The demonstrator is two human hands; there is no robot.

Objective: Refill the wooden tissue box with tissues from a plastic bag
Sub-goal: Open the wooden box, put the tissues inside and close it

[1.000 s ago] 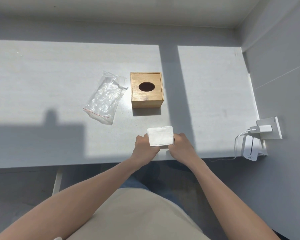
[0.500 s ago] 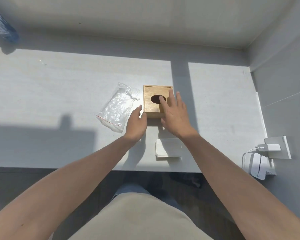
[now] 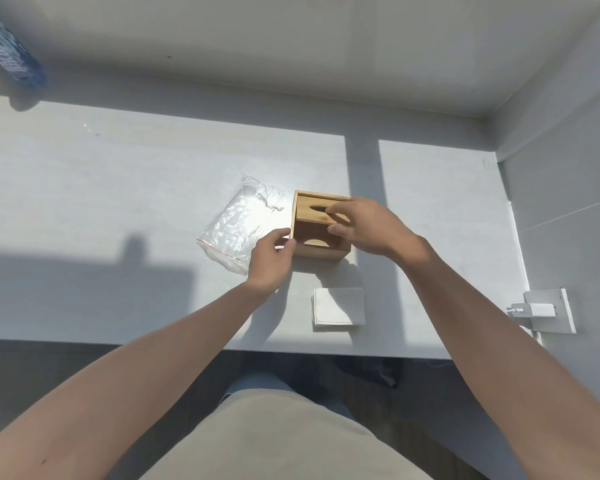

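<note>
A wooden tissue box (image 3: 321, 251) stands mid-table. Its lid (image 3: 310, 210), with an oval slot, is raised at the near edge and tilted, so the inside of the box shows. My right hand (image 3: 364, 226) pinches the lid, one finger at the slot. The box's left front corner is gripped by my left hand (image 3: 272, 256). A white stack of tissues (image 3: 338, 306) lies flat near the table's front edge, apart from both hands. The clear plastic bag (image 3: 238, 225) with a red zip line lies empty left of the box.
The white table (image 3: 84, 202) meets walls at the back and right. A blue-labelled bottle (image 3: 9, 57) stands at the far left. A wall socket with a white charger (image 3: 544, 310) sits at the right edge.
Both hands left the tissue stack on the table and moved to the box. The right hand has lifted the lid from closed to tilted open; the left hand holds the box's corner.
</note>
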